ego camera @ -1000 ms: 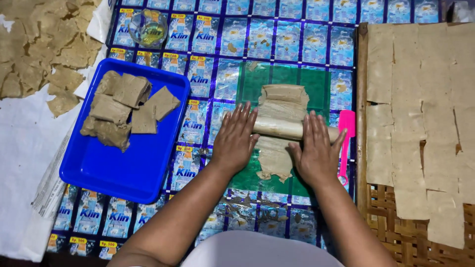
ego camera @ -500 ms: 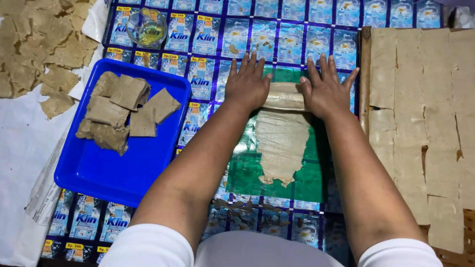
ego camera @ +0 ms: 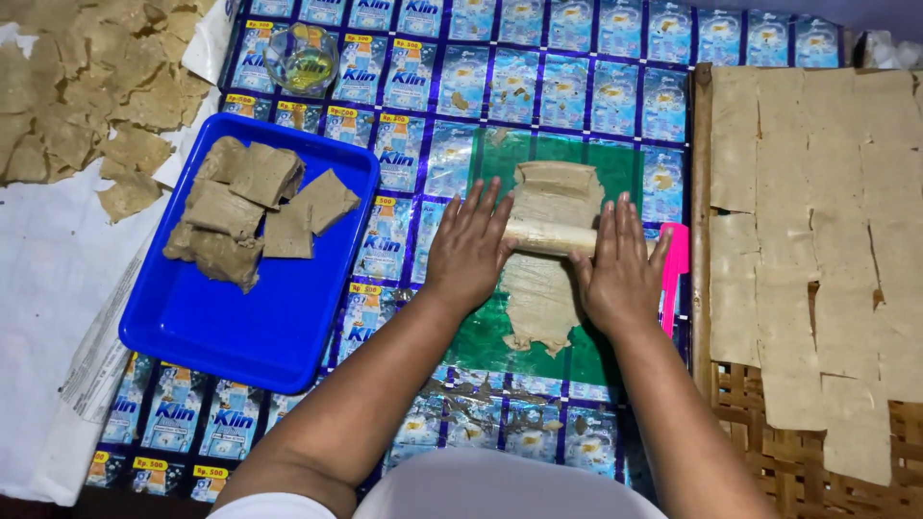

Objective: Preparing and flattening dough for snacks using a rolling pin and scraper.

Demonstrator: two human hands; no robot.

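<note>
- Scraps of thin, dry tan sheet (ego camera: pixel 77 86) lie heaped at the far left on a white cloth (ego camera: pixel 48 317), well apart from my hands
- Just right of them sits a blue rectangular plastic tray (ego camera: pixel 231 327) holding thick beige dough slabs (ego camera: pixel 255 207), piled at its far end; beyond its top corner stands a small clear glass bowl of yellowish oil (ego camera: pixel 301 58)
- Under everything runs a mat of joined sachet wrappers (ego camera: pixel 577 86), small blue and white rectangles in rows with purple seams, each bearing a little yellow tag; crumbs of dough stick to the ones nearest me
- My left hand (ego camera: pixel 471 245) lies flat and open, fingers spread, palm pressing the left end of a pale cylindrical rolling pin (ego camera: pixel 543 235); it clasps nothing
- The pin lies across a flattened strip of beige dough (ego camera: pixel 543 288) on a green plastic sheet (ego camera: pixel 481 336)
- My right hand (ego camera: pixel 623 269) is likewise open and flat on the pin's right end
- I judge that uneven pressure could tear the ragged near edge or make the dough wrap onto the pin
- A pink plastic scraper (ego camera: pixel 676 274) lies just beside my right hand
- At far right, thin rolled dough sheets (ego camera: pixel 817 240) lie spread on a woven bamboo tray (ego camera: pixel 760 423)
</note>
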